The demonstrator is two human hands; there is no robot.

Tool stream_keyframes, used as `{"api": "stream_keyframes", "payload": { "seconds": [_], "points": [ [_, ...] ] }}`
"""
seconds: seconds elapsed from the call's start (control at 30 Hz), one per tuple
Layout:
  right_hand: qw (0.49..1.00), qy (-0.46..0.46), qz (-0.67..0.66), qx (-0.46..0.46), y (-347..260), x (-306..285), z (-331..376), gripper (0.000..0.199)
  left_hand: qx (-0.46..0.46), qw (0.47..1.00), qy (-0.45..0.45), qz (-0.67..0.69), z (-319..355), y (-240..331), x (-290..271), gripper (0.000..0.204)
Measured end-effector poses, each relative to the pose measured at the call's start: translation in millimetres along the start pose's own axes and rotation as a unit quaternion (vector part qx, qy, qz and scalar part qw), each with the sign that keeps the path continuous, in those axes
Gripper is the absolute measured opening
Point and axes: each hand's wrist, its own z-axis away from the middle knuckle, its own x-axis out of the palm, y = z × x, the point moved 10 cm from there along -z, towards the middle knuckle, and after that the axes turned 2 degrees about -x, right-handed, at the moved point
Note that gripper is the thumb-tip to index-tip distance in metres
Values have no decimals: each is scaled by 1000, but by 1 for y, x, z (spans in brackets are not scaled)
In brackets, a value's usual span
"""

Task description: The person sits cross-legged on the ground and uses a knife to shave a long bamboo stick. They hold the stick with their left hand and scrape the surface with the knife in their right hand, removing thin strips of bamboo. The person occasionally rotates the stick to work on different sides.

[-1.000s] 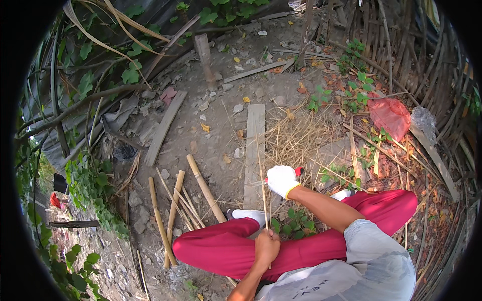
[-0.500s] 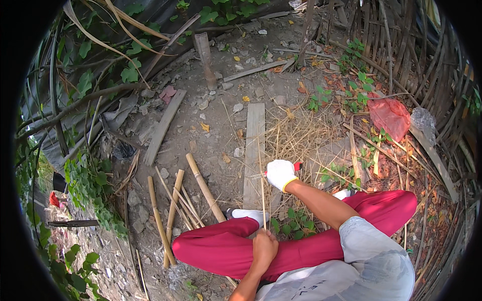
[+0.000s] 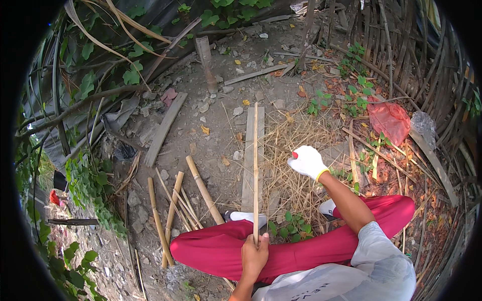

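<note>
My bare left hand (image 3: pixel 253 257) grips the near end of a thin bamboo strip (image 3: pixel 255 165) above my red-trousered knees. The strip points straight away from me, over a flat grey plank (image 3: pixel 249 150) on the ground. My right hand (image 3: pixel 307 161), in a white glove with a yellow cuff, is raised to the right of the strip and apart from it. It is closed round a small red-ended thing (image 3: pixel 294 155), mostly hidden in the fist. Below that hand lies a heap of dry bamboo shavings (image 3: pixel 291 135).
Several thicker bamboo sticks (image 3: pixel 203 188) lie on the dirt to my left. A second plank (image 3: pixel 164 128) and a cut bamboo post (image 3: pixel 206 62) lie farther off. A red plastic bag (image 3: pixel 390 120) sits at the right by a woven bamboo fence (image 3: pixel 401 45). Leafy plants (image 3: pixel 93 188) edge the left.
My gloved right hand has moved to the right and away from the bamboo strip. My left hand still holds the strip, which now points straight ahead.
</note>
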Motion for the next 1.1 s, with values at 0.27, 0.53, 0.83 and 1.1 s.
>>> {"api": "stream_keyframes", "payload": {
  "seconds": [0.27, 0.53, 0.83, 1.1],
  "points": [
    [989, -115, -46, -80, -83, 38, 52, 33, 17, 984, 19, 179, -5, -16, 13, 36],
    [990, -78, -21, -117, -104, 40, 50, 28, -55, 968, -13, 244, -6, -29, 20, 35],
    [994, -58, 22, -90, -81, 30, 27, 27, -104, 950, -82, 283, -1, -34, 34, 35],
    [997, -44, 57, 28, -38, 58, 8, 26, -157, 934, -137, 290, 20, -42, 45, 34]
  ]
}}
